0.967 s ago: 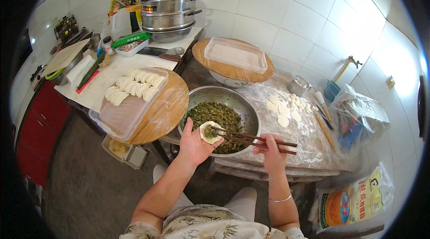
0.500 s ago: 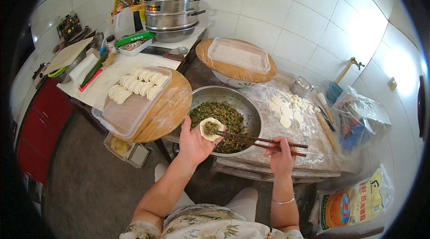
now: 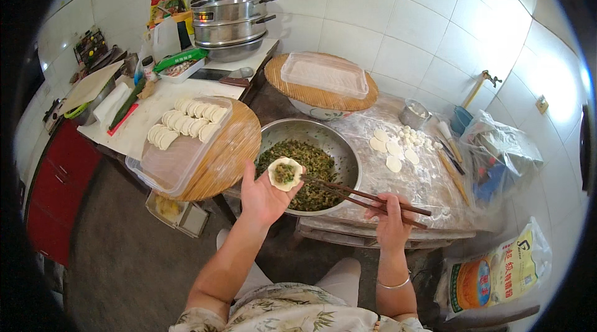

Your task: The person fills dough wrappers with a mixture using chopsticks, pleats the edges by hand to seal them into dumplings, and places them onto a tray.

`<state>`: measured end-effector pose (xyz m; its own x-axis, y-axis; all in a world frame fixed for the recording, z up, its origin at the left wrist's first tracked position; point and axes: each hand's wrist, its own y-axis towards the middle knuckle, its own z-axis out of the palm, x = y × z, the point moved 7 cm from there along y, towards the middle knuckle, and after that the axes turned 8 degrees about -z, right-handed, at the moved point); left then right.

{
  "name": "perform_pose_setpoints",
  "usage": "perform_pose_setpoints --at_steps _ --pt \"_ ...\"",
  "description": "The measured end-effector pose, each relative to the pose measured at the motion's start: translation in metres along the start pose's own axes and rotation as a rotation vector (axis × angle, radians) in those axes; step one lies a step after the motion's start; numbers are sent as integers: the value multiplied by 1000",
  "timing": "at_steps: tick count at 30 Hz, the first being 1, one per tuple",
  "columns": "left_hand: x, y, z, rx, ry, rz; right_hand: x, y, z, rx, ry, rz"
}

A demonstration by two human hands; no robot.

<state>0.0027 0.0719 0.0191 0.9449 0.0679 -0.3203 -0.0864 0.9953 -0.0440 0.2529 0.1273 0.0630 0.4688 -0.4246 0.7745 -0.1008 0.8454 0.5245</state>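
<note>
Near the centre of the frame, the left hand (image 3: 263, 200) lay open, palm up, with the thumb held out to the side, and a round dumpling wrapper (image 3: 274, 181) rested across its fingers. A mound of green-flecked filling (image 3: 285, 174) sat in the middle of the wrapper, whose edges were unsealed. To the right, the right hand (image 3: 390, 214) was closed around a pair of dark chopsticks (image 3: 348, 190); their tips pointed left and ended at the wrapper's right edge, though whether they touched it could not be told

Behind the left hand, a wide steel basin (image 3: 350, 164) held more of the filling. Right of centre, on the floury counter (image 3: 423, 201), flat wrappers (image 3: 393, 164) lay beside a cluster of small dough pieces (image 3: 418, 140), with a metal cup (image 3: 415, 114) just behind them and a thin rolling pin (image 3: 453, 176) to their right

Left of centre, rows of folded dumplings (image 3: 185, 120) lay in a clear plastic tray (image 3: 165, 161), which rested partly on a round wooden board (image 3: 236, 158). At the upper centre, another clear plastic tray (image 3: 323, 74) sat on a round woven cover (image 3: 360, 98) over a bowl (image 3: 317, 111). A stacked steel steamer (image 3: 230, 21) stood at the upper left, and a printed flour sack (image 3: 497, 273) leaned at the lower right
</note>
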Motion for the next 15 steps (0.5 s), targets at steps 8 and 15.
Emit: perform_pose_setpoints --at_steps 8,15 --pt "22 -11 13 -10 -84 -117 -35 -1 -6 -19 389 241" --pt "26 -8 12 166 -54 -188 -40 -2 -9 81 325 211"
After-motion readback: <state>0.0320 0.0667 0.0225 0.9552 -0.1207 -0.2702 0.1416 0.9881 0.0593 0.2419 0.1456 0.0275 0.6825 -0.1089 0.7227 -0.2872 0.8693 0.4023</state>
